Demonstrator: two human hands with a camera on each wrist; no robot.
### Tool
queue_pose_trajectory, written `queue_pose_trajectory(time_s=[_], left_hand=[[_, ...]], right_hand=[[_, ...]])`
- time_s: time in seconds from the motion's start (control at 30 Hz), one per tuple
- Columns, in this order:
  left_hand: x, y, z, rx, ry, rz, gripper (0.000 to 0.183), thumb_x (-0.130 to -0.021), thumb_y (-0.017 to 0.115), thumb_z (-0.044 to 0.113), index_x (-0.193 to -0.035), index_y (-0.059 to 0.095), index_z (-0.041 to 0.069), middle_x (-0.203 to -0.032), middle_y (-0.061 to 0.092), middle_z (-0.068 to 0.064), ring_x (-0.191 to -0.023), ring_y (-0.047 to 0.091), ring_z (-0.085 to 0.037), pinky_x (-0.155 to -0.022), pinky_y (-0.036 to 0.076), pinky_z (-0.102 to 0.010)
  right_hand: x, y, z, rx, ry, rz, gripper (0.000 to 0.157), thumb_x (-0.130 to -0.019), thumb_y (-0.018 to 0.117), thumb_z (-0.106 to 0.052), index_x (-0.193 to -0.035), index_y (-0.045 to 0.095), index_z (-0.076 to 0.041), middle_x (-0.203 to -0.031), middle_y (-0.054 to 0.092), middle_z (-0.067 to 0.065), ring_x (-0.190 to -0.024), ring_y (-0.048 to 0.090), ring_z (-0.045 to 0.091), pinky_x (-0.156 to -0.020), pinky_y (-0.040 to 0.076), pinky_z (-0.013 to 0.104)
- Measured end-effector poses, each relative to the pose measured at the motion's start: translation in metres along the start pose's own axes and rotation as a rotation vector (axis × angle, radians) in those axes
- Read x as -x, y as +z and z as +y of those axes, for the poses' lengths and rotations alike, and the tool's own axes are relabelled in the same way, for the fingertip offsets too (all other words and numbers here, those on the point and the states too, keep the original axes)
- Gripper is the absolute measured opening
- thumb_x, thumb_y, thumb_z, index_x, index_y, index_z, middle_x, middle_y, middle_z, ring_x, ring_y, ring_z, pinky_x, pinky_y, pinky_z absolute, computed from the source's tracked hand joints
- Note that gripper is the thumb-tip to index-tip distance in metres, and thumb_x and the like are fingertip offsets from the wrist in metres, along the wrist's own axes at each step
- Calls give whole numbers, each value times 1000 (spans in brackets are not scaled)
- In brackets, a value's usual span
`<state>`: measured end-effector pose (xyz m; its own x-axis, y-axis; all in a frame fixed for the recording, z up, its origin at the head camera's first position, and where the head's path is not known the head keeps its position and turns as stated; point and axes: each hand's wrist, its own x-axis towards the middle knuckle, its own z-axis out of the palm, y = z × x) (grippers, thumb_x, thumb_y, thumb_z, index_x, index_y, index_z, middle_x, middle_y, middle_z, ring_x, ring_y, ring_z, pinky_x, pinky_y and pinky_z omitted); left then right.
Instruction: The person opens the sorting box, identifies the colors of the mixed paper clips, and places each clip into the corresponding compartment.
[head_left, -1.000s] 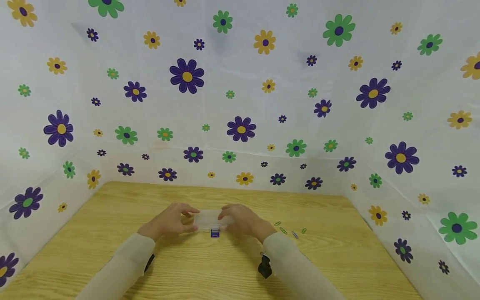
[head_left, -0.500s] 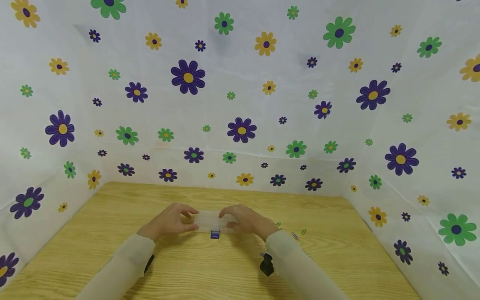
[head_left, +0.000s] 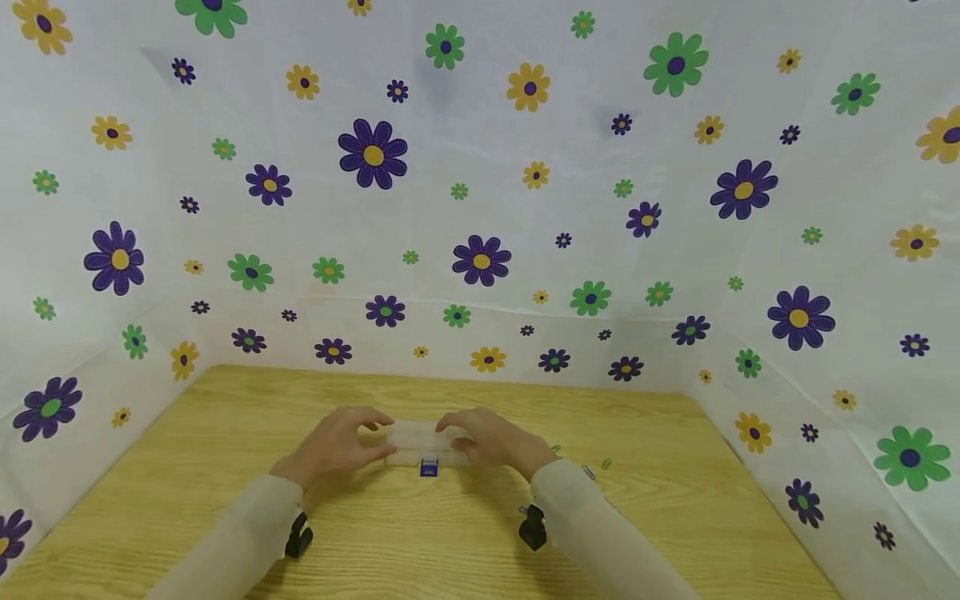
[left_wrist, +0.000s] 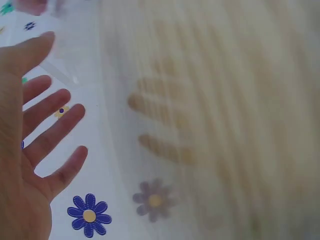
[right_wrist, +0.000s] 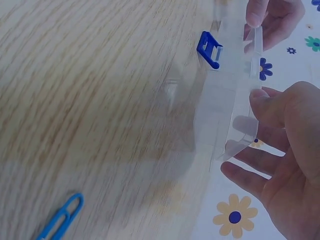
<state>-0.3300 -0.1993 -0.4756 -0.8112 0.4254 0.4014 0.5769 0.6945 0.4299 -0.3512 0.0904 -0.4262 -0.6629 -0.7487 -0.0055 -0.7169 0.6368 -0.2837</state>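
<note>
A small clear plastic box (head_left: 416, 437) lies on the wooden table between the two hands, its long side facing me. On its front is a blue latch (head_left: 429, 467), which sticks outward in the right wrist view. The left hand (head_left: 341, 446) holds the box's left end, thumb in front and fingers behind; its other fingers spread loosely in the left wrist view. The right hand (head_left: 491, 442) grips the right end, its thumb on the near upper edge and fingertips behind. What the box contains cannot be made out.
Several paper clips lie on the table (head_left: 420, 542) to the right of the right hand, including a green clip (head_left: 607, 463) and a blue clip (right_wrist: 62, 217). A white cloth (head_left: 480, 225) printed with flowers rises around the table's back and sides.
The right hand has shifted slightly, and its forearm now covers part of the paper clips. The left forearm has turned a little, showing more of its black wrist camera. The box stays in place.
</note>
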Motion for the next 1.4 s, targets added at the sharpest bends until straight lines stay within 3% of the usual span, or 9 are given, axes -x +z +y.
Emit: queue_pose_trajectory(time_s=[0.23,0.6,0.8,0.93,1.03,1.17,1.3,1.4], left_hand=[[-1,-6,2,-61,31,-38,44,-89,80,38,-119,75,7,-118,77,-7,-97,74,-21,-88,60,-44],[-3,-6,3,-113,145,51,44,-86,84,31,-120,73,7,-108,78,-7,-88,73,-18,-78,60,-36],[-4,-5,5,-51,141,114,44,-83,87,29,-118,68,9,-99,75,-6,-83,72,-19,-74,61,-40],[-5,-4,6,12,145,139,34,-83,87,25,-105,68,9,-94,74,-7,-81,72,-22,-75,61,-44],[-5,-5,6,74,117,102,30,-85,85,26,-102,71,7,-98,76,-7,-86,72,-24,-79,61,-46],[-4,-6,7,139,26,-33,45,-88,81,36,-121,72,8,-119,74,-8,-103,71,-28,-89,58,-52],[-6,-4,8,102,7,-161,57,-89,79,44,-132,68,9,-133,70,-8,-113,69,-31,-97,55,-55],[-8,-1,9,66,24,-191,59,-88,79,45,-133,68,9,-134,70,-7,-113,70,-31,-99,55,-54]], right_hand=[[-1,-3,-2,-16,35,-10,33,-106,54,-10,-138,63,-16,-141,66,2,-131,62,21,-114,47,40],[-2,-10,3,-83,-21,48,33,-108,44,-3,-136,62,-4,-138,68,14,-128,65,29,-109,51,43],[-5,-9,7,-72,-15,95,32,-109,43,-3,-134,62,-4,-134,69,15,-127,66,29,-109,52,42],[-6,-11,8,-62,20,118,38,-104,41,9,-135,61,-4,-126,72,17,-118,70,30,-103,55,42],[-6,-13,7,-47,42,139,48,-96,42,17,-134,61,-4,-117,74,19,-109,72,30,-96,59,41],[-6,-17,7,-30,43,163,47,-94,46,19,-133,62,-3,-111,74,19,-103,74,30,-91,60,41],[-7,-18,9,-23,44,174,44,-95,50,18,-133,62,-2,-109,74,20,-102,73,31,-90,60,42],[-8,-17,11,-16,48,178,45,-95,52,17,-133,63,-4,-106,73,18,-101,73,30,-90,60,41]])
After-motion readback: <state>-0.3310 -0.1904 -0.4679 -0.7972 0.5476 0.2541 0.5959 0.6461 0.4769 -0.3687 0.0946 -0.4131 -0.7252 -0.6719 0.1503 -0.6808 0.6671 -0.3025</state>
